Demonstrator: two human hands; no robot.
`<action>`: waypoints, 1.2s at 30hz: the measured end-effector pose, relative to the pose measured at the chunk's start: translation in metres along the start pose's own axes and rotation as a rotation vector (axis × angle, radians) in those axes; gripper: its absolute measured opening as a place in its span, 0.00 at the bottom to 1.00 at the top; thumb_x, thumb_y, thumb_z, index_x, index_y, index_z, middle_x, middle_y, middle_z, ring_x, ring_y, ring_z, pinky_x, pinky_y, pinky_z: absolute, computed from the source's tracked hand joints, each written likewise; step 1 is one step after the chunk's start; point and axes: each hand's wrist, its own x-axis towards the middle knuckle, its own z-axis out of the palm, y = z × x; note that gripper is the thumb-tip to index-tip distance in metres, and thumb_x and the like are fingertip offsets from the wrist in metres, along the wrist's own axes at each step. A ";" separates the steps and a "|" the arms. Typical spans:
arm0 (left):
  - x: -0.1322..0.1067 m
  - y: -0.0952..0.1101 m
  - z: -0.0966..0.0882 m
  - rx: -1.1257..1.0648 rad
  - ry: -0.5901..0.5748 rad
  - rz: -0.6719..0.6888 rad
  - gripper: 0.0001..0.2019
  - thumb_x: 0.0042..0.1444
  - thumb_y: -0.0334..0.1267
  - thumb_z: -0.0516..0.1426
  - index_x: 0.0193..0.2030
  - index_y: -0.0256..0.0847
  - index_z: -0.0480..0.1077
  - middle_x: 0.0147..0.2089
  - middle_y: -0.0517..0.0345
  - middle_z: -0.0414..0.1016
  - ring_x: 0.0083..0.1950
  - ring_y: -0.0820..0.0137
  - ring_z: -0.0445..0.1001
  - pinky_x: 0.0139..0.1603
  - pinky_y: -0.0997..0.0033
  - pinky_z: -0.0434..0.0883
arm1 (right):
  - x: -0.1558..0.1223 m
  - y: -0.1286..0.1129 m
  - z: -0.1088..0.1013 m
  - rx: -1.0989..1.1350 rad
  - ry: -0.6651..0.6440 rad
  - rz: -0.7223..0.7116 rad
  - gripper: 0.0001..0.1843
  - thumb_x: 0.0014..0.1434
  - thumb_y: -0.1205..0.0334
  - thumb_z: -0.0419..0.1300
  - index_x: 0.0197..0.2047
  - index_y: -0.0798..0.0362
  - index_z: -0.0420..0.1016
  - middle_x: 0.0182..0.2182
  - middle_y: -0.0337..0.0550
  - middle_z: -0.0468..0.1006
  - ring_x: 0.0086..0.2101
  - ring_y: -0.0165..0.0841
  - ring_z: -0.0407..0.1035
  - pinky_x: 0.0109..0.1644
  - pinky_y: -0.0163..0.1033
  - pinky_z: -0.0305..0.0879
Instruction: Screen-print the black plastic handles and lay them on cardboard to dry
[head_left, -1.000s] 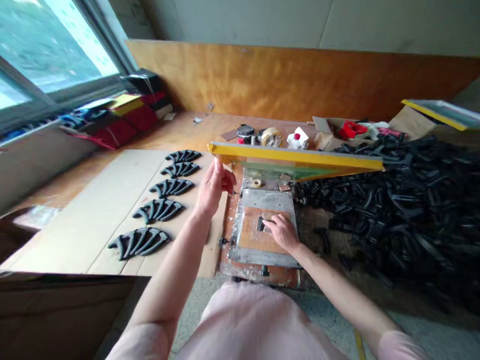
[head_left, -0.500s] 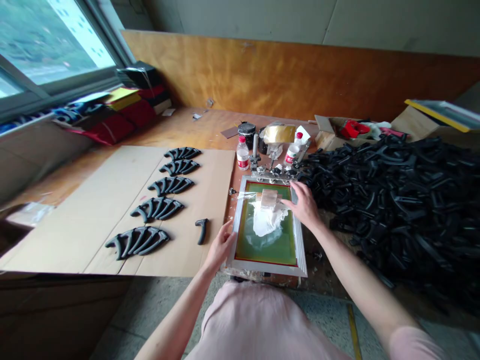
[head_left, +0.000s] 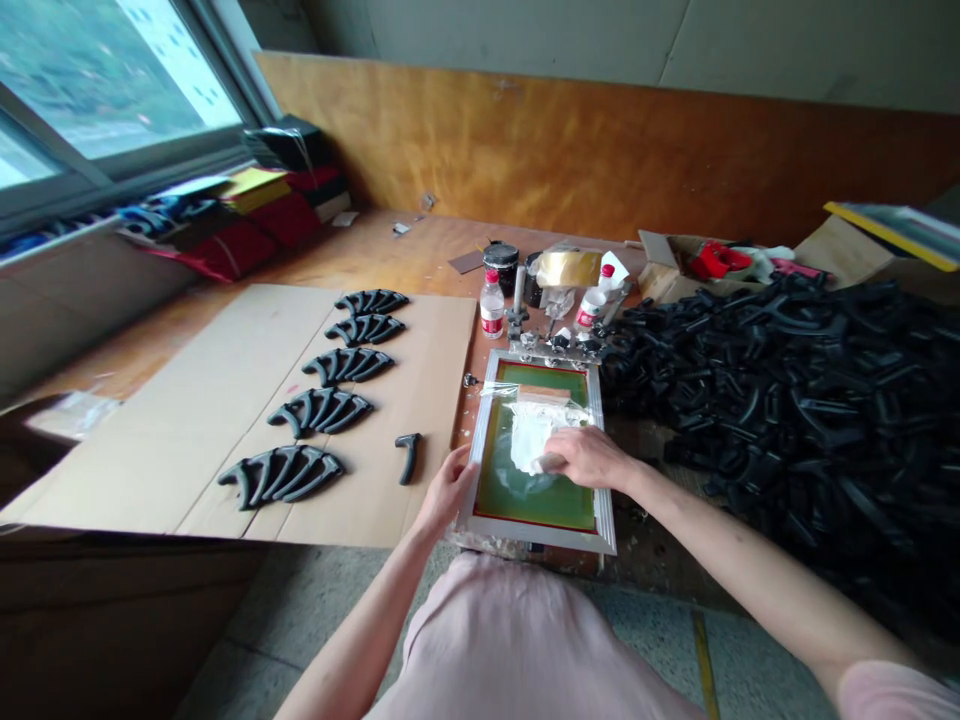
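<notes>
A silver-framed printing screen (head_left: 607, 520) with green mesh lies on the bench, white ink (head_left: 527, 440) spread over its upper middle. Across the mesh, above the ink, lies a wooden bar (head_left: 544, 394). My right hand (head_left: 592, 457) is over the right half of the mesh, its fingers closed round a small flat scraper (head_left: 553, 463) at the ink's lower edge; most of the scraper is hidden. My left hand (head_left: 448, 487) grips the left rail of the screen frame. A single black curved handle (head_left: 408, 458) lies on the cardboard (head_left: 187, 400) to its left.
Several rows of black curved handles (head_left: 281, 475) lie on the cardboard. A big heap of black parts (head_left: 780, 420) fills the right side. Behind the screen stand hinge clamps (head_left: 559, 343), a red-capped bottle (head_left: 492, 305) and a black jar (head_left: 501, 266).
My right hand has moved from the frame's upper right corner down onto the mesh and closed on the small block that lay by the bar. My left hand stays on the frame.
</notes>
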 end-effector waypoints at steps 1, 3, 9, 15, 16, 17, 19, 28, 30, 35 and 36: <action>0.000 0.000 0.000 -0.003 -0.009 0.004 0.31 0.52 0.56 0.59 0.60 0.42 0.67 0.34 0.57 0.77 0.33 0.68 0.74 0.32 0.73 0.69 | 0.002 0.001 0.002 0.000 0.048 0.037 0.04 0.55 0.68 0.61 0.33 0.51 0.75 0.31 0.41 0.78 0.35 0.34 0.70 0.36 0.36 0.60; 0.001 0.000 -0.001 -0.011 -0.029 0.010 0.32 0.52 0.56 0.59 0.61 0.42 0.66 0.34 0.57 0.77 0.33 0.68 0.75 0.31 0.73 0.69 | 0.003 -0.001 0.011 -0.025 0.153 0.087 0.07 0.55 0.71 0.59 0.36 0.52 0.76 0.34 0.43 0.79 0.37 0.35 0.71 0.39 0.36 0.62; -0.002 0.004 -0.002 -0.031 -0.042 -0.007 0.33 0.52 0.57 0.59 0.60 0.40 0.66 0.34 0.56 0.76 0.33 0.68 0.74 0.31 0.74 0.68 | -0.013 -0.010 0.027 0.033 0.147 0.011 0.11 0.58 0.68 0.59 0.43 0.50 0.77 0.38 0.42 0.80 0.38 0.33 0.73 0.42 0.36 0.66; -0.017 0.048 -0.016 -0.079 -0.132 0.014 0.36 0.52 0.57 0.60 0.65 0.42 0.62 0.30 0.60 0.74 0.26 0.73 0.69 0.24 0.77 0.61 | 0.036 0.015 -0.033 0.045 0.319 0.353 0.30 0.58 0.55 0.63 0.63 0.40 0.64 0.47 0.40 0.79 0.40 0.35 0.74 0.43 0.38 0.69; -0.020 0.059 -0.018 -0.099 -0.128 0.023 0.35 0.52 0.57 0.60 0.63 0.42 0.64 0.30 0.60 0.74 0.26 0.73 0.69 0.24 0.77 0.61 | 0.038 0.025 -0.046 0.042 0.357 0.404 0.31 0.59 0.53 0.62 0.65 0.41 0.62 0.44 0.41 0.80 0.38 0.35 0.74 0.43 0.38 0.68; -0.023 0.071 -0.019 -0.127 -0.113 0.034 0.33 0.53 0.58 0.59 0.61 0.41 0.67 0.30 0.60 0.74 0.26 0.73 0.69 0.24 0.76 0.62 | 0.035 0.037 -0.057 0.050 0.413 0.457 0.30 0.61 0.51 0.60 0.65 0.43 0.63 0.41 0.41 0.81 0.36 0.35 0.74 0.42 0.39 0.68; -0.025 0.098 -0.018 -0.223 -0.072 0.085 0.29 0.55 0.60 0.56 0.53 0.39 0.72 0.32 0.58 0.75 0.28 0.73 0.70 0.26 0.75 0.65 | 0.019 0.063 -0.072 0.085 0.566 0.601 0.25 0.64 0.48 0.52 0.60 0.50 0.68 0.34 0.43 0.80 0.32 0.35 0.72 0.40 0.39 0.67; 0.013 0.219 0.005 -0.410 -0.096 0.490 0.29 0.60 0.62 0.46 0.56 0.41 0.65 0.46 0.50 0.76 0.50 0.64 0.75 0.42 0.67 0.74 | -0.024 0.050 0.036 0.061 0.245 0.554 0.18 0.59 0.45 0.59 0.32 0.53 0.74 0.35 0.45 0.76 0.38 0.36 0.71 0.43 0.39 0.65; 0.011 0.211 0.012 -0.417 -0.018 0.484 0.29 0.60 0.63 0.46 0.58 0.43 0.62 0.46 0.51 0.77 0.49 0.65 0.76 0.42 0.68 0.74 | -0.016 0.028 0.053 -0.024 0.137 0.523 0.13 0.61 0.52 0.59 0.34 0.55 0.72 0.38 0.49 0.76 0.42 0.38 0.70 0.45 0.39 0.64; -0.036 0.120 0.049 -0.273 -0.347 -0.098 0.32 0.53 0.65 0.55 0.50 0.36 0.69 0.50 0.39 0.77 0.46 0.56 0.78 0.36 0.64 0.75 | -0.002 -0.032 0.050 0.014 0.157 0.710 0.10 0.68 0.59 0.50 0.41 0.55 0.68 0.35 0.49 0.76 0.37 0.37 0.70 0.39 0.38 0.63; -0.046 0.100 0.057 -0.298 -0.376 -0.187 0.31 0.53 0.65 0.55 0.49 0.37 0.69 0.51 0.39 0.77 0.47 0.56 0.77 0.37 0.63 0.76 | 0.000 -0.045 0.048 0.016 0.201 0.661 0.10 0.68 0.59 0.49 0.41 0.54 0.68 0.35 0.49 0.76 0.38 0.38 0.70 0.41 0.39 0.63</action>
